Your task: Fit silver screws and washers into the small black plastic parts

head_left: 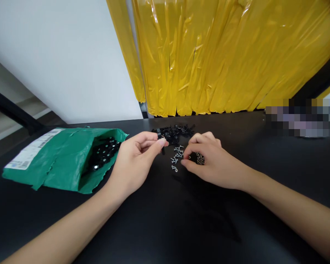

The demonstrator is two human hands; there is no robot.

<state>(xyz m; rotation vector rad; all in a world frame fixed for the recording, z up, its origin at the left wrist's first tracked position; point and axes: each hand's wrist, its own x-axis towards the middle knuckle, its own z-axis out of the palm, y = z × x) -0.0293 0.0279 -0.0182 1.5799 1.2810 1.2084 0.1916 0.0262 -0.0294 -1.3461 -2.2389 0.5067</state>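
Note:
My left hand pinches a small black plastic piece between thumb and fingers, and the fingers cover most of it. Just behind it lies a pile of small black parts. My right hand has its thumb and index finger brought together at the right edge of a scatter of silver screws. Whatever sits between those fingertips is too small to make out. Through the gap of that hand shows a heap of tiny brass-coloured pieces, partly hidden by the palm.
On the left, a torn green plastic mailer bag lies with its mouth towards my left hand, black round parts inside. The black tabletop runs back to a white panel and yellow plastic strips. A blurred-out item lies far right.

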